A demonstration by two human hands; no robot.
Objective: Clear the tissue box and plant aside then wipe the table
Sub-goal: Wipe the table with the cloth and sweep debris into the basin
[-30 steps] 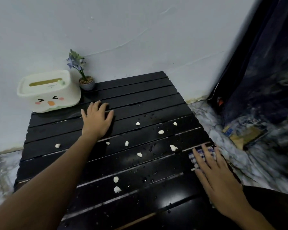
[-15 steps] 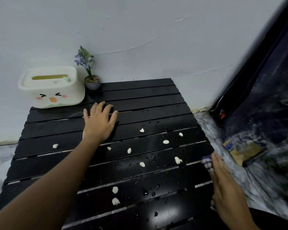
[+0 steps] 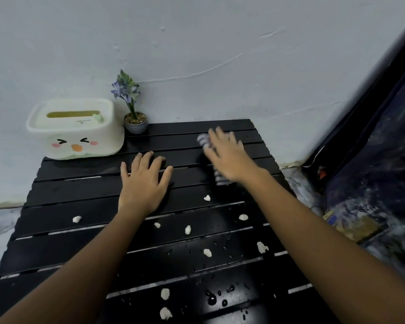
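Observation:
A black slatted table [image 3: 84, 235] fills the view, strewn with several white crumbs [image 3: 188, 229] and water drops [image 3: 212, 300]. The white tissue box [image 3: 74, 133] with a cartoon face stands at the table's far left corner. A small potted plant [image 3: 132, 113] with purple flowers stands just right of it, against the wall. My left hand [image 3: 144, 183] lies flat on the slats, fingers spread, holding nothing. My right hand [image 3: 227, 155] is blurred at the far right of the table and presses down on a checked cloth [image 3: 205, 142] that shows at its fingertips and under its wrist.
A pale wall [image 3: 197, 54] runs directly behind the table. A dark curtain or bag [image 3: 379, 160] rises at the right. On the marbled floor to the right lies a yellow and blue packet [image 3: 346, 225].
My right hand has swept with the cloth from the table's near right edge to its far right part. The left hand has stayed flat in place. The camera has tilted.

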